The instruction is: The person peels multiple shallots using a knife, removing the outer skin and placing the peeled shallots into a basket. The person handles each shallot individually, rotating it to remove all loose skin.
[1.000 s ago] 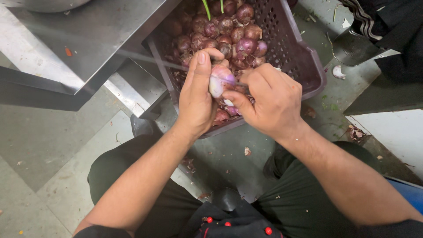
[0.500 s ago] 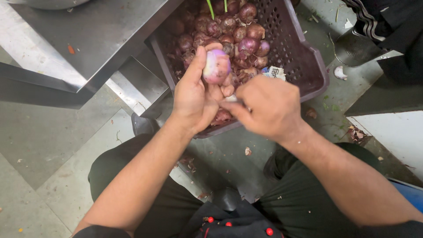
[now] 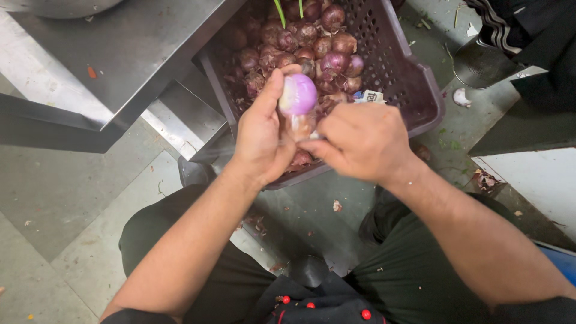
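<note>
My left hand (image 3: 261,135) grips a partly peeled purple-and-white onion (image 3: 298,95), held up over a dark purple perforated crate (image 3: 414,78). My right hand (image 3: 360,141) is closed just below the onion, pinching a loose strip of skin (image 3: 300,127) that hangs from it; whether it also holds a small blade is hidden by the fingers. The crate holds several unpeeled red onions (image 3: 332,60) and some peel scraps.
A steel table (image 3: 90,66) stands at the upper left, its edge next to the crate. Onion skins (image 3: 483,179) litter the tiled floor. A metal strainer (image 3: 480,60) and dark clothing lie at the upper right. My knees frame the crate.
The onion has been lifted and turned in my left hand, and more pale flesh shows. My right hand has slid lower, pulling skin away.
</note>
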